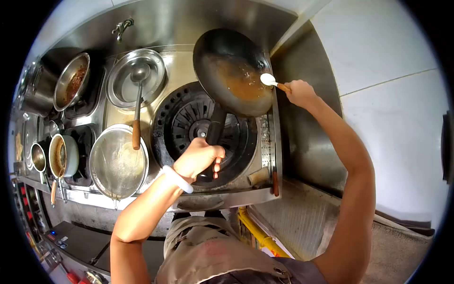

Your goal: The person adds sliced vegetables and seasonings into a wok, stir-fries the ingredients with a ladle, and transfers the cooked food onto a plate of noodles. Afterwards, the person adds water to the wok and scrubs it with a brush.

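My left hand (201,158) is wrapped round the black handle of a dark wok (215,61). The wok is tilted above the black round burner (177,123), with brownish liquid in its lower right part. My right hand (301,93) is closed on the wooden handle of a white-headed brush or spoon (268,79); which of the two I cannot tell. Its white head is at the wok's right rim.
Left of the burner stand a metal basin (113,88) with a ladle (138,102) and a round strainer (101,163). Farther left are a pan of dark red food (60,90) and small pots (72,156). A tap (122,28) is on the back wall.
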The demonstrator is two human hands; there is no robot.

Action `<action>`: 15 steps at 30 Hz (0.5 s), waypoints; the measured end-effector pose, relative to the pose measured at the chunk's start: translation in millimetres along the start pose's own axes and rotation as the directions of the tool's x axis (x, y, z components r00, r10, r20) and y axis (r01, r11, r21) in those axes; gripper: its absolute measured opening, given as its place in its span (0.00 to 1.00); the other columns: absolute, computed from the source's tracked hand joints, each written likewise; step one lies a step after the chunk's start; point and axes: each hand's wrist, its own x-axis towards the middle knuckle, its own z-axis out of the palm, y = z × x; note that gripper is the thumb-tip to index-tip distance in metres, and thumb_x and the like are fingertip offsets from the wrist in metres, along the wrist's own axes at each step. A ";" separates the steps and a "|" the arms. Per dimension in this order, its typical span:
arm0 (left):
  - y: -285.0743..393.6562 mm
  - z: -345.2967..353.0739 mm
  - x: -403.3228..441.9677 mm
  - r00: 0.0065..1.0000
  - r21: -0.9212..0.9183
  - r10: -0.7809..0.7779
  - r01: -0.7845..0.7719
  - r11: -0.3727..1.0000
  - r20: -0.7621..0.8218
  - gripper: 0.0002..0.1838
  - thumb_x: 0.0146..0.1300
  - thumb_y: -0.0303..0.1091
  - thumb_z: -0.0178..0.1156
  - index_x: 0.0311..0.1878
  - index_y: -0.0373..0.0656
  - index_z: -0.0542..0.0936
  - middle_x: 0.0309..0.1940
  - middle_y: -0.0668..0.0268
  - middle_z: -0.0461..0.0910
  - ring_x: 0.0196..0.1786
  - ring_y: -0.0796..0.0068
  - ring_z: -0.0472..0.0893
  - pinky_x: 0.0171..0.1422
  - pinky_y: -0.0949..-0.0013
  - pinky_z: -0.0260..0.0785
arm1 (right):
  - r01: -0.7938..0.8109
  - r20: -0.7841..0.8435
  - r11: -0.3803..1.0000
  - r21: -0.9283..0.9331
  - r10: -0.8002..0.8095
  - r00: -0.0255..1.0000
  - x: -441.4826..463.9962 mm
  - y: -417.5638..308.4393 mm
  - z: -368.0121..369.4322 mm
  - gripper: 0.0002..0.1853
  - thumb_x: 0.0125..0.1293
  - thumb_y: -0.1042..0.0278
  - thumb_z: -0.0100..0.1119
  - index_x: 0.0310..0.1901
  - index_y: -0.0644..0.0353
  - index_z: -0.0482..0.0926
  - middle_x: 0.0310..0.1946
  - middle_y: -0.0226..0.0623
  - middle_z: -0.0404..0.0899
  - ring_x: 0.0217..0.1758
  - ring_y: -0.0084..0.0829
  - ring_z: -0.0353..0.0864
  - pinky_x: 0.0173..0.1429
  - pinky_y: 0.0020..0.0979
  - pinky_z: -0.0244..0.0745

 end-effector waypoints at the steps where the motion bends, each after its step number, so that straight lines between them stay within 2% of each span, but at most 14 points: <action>1: -1.2 0.1 0.0 1.000 0.001 -0.003 0.003 1.000 0.004 0.07 0.49 0.22 0.55 0.18 0.34 0.73 0.14 0.64 0.70 0.15 0.75 0.71 0.16 0.68 0.68 | -0.016 -0.009 0.997 0.070 0.017 1.000 -6.2 -0.1 -1.5 0.15 0.62 0.57 0.54 0.29 0.59 0.82 0.23 0.48 0.79 0.30 0.48 0.79 0.36 0.41 0.75; 2: -2.2 -0.9 1.4 1.000 -0.002 0.001 -0.001 1.000 0.013 0.07 0.50 0.22 0.55 0.18 0.34 0.73 0.14 0.64 0.70 0.15 0.75 0.71 0.16 0.68 0.68 | -0.021 -0.010 0.997 0.069 0.022 1.000 -11.4 1.5 -5.8 0.15 0.62 0.57 0.54 0.29 0.59 0.82 0.23 0.48 0.79 0.30 0.48 0.79 0.36 0.41 0.75; 4: 0.3 3.7 -1.5 1.000 -0.010 -0.010 0.010 1.000 0.004 0.08 0.50 0.23 0.55 0.17 0.34 0.73 0.14 0.64 0.70 0.15 0.75 0.72 0.16 0.68 0.68 | -0.037 0.197 0.936 0.351 -0.035 0.980 -24.7 1.8 -19.6 0.20 0.62 0.52 0.56 0.24 0.62 0.81 0.16 0.45 0.75 0.22 0.45 0.75 0.31 0.40 0.70; 5: 0.4 4.2 -0.6 1.000 -0.010 -0.008 0.008 1.000 0.006 0.08 0.50 0.23 0.55 0.17 0.34 0.73 0.14 0.64 0.70 0.15 0.75 0.72 0.16 0.68 0.68 | -0.038 0.196 0.937 0.349 -0.033 0.980 -28.5 -0.4 -24.8 0.20 0.62 0.52 0.56 0.24 0.62 0.81 0.16 0.45 0.75 0.22 0.45 0.75 0.31 0.40 0.70; 7: -1.1 4.3 0.4 1.000 -0.016 -0.005 0.005 1.000 -0.002 0.08 0.51 0.23 0.55 0.17 0.34 0.73 0.14 0.64 0.70 0.15 0.75 0.72 0.15 0.68 0.67 | -0.079 0.271 0.913 0.399 -0.035 0.962 -37.8 -19.0 -42.1 0.20 0.60 0.53 0.59 0.21 0.63 0.81 0.10 0.41 0.68 0.16 0.36 0.68 0.24 0.37 0.63; 8: -1.4 5.8 -0.7 1.000 -0.003 -0.009 0.009 1.000 -0.009 0.08 0.51 0.23 0.55 0.18 0.34 0.73 0.14 0.64 0.70 0.15 0.74 0.72 0.15 0.68 0.67 | -0.268 0.517 0.872 0.409 0.020 0.856 -41.0 -29.7 -63.3 0.17 0.60 0.59 0.57 0.46 0.60 0.81 0.19 0.32 0.73 0.18 0.20 0.67 0.21 0.26 0.63; 9: -2.9 7.5 -0.1 1.000 -0.004 -0.009 0.009 1.000 -0.008 0.08 0.51 0.23 0.55 0.18 0.34 0.73 0.14 0.64 0.70 0.15 0.74 0.72 0.15 0.68 0.67 | -0.268 0.517 0.873 0.408 0.021 0.856 -44.5 -41.1 -74.4 0.17 0.60 0.59 0.57 0.46 0.60 0.81 0.19 0.32 0.73 0.18 0.20 0.67 0.21 0.26 0.63; 11: -8.4 9.6 2.6 1.000 -0.004 0.017 -0.017 1.000 0.002 0.08 0.51 0.23 0.55 0.18 0.34 0.73 0.15 0.64 0.70 0.14 0.74 0.72 0.15 0.68 0.67 | -0.374 0.549 0.739 0.560 0.007 0.836 -53.7 -56.0 -86.6 0.15 0.60 0.55 0.59 0.33 0.61 0.84 0.12 0.31 0.67 0.14 0.19 0.59 0.17 0.26 0.54; 12: -9.5 8.4 2.6 1.000 -0.014 0.022 -0.022 1.000 0.003 0.07 0.51 0.23 0.55 0.18 0.34 0.72 0.15 0.64 0.70 0.14 0.74 0.72 0.15 0.68 0.67 | -0.361 0.546 0.751 0.553 0.000 0.838 -58.8 -57.9 -91.1 0.15 0.60 0.55 0.59 0.40 0.59 0.83 0.15 0.27 0.69 0.14 0.17 0.59 0.17 0.24 0.54; 13: -9.3 7.0 2.7 1.000 -0.015 0.022 -0.022 1.000 0.003 0.07 0.51 0.23 0.55 0.18 0.34 0.72 0.15 0.64 0.70 0.14 0.74 0.72 0.15 0.68 0.67 | -0.361 0.547 0.752 0.552 0.000 0.837 -59.3 -53.6 -89.9 0.15 0.60 0.55 0.59 0.40 0.59 0.83 0.15 0.27 0.69 0.14 0.17 0.59 0.17 0.24 0.54; 15: -8.4 3.7 2.7 1.000 -0.044 -0.013 0.013 0.999 0.014 0.05 0.52 0.24 0.56 0.22 0.35 0.73 0.14 0.66 0.70 0.14 0.76 0.71 0.17 0.69 0.68 | -0.364 0.569 0.787 0.498 0.020 0.822 -61.3 -38.0 -80.6 0.17 0.60 0.52 0.59 0.41 0.56 0.83 0.17 0.32 0.71 0.13 0.24 0.61 0.18 0.28 0.58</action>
